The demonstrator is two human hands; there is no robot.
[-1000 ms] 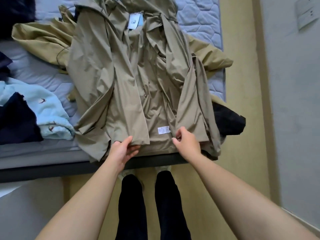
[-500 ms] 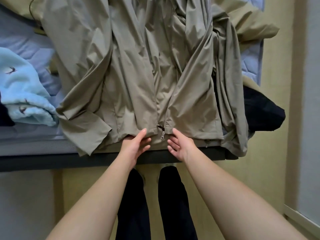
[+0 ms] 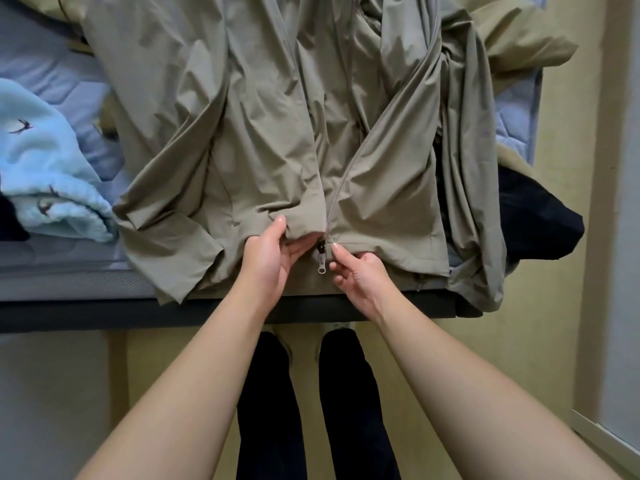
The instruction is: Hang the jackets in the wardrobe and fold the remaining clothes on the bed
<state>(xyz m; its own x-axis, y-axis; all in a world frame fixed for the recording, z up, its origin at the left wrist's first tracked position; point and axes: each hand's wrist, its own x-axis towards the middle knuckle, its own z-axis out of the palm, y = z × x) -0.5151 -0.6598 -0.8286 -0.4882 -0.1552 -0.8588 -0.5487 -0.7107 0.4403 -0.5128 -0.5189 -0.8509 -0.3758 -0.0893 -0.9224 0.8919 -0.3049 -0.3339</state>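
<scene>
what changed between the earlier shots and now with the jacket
The two front panels of the khaki jacket, spread apart a second ago, were drawn together at the hem. The left grip and right grip moved inward with them and now pinch the hem on either side of the zipper pull. Unchanged: jacket on the bed, light blue fleece left, black garment right.

Left hand [image 3: 268, 258] and right hand [image 3: 360, 275] pinch the hem of a khaki jacket [image 3: 263, 133] on a bed [image 3: 69, 282], either side of what looks like its zipper pull [image 3: 321, 261].
</scene>
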